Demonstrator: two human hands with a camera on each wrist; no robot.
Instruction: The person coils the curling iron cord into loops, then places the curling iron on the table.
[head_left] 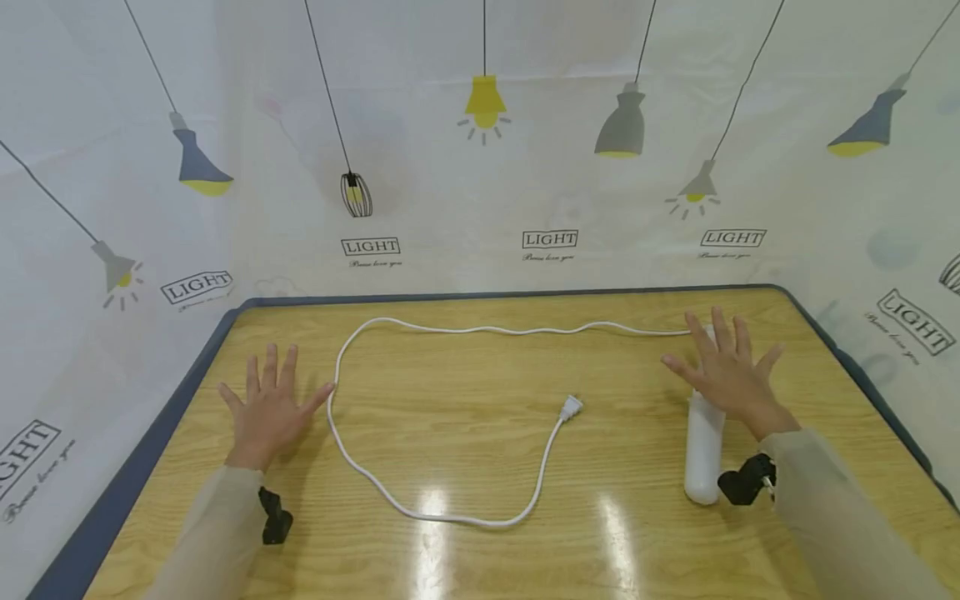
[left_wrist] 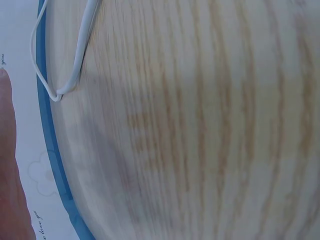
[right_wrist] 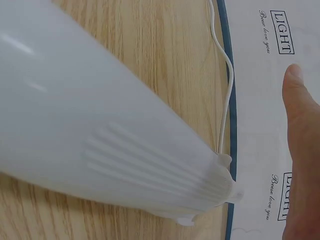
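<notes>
A white, long rounded appliance (head_left: 703, 454) lies on the right of the table; its exact kind does not show. In the right wrist view its body (right_wrist: 115, 110) has raised ridges near one narrowing end, where the cord comes out. My right hand (head_left: 735, 379) is spread flat above that end, overlapping it in the head view, fingers straight and gripping nothing. The white cord (head_left: 480, 330) loops left across the table and ends in a plug (head_left: 572, 407). My left hand (head_left: 270, 417) is spread with fingers apart, its thumb tip right by the cord's left bend.
The wooden table (head_left: 450, 417) has a dark blue edge band (head_left: 525, 294). Behind it and at both sides hangs a white sheet (head_left: 420, 100) printed with lamps and lettering. Black wrist mounts (head_left: 275, 517) sit on both sleeves.
</notes>
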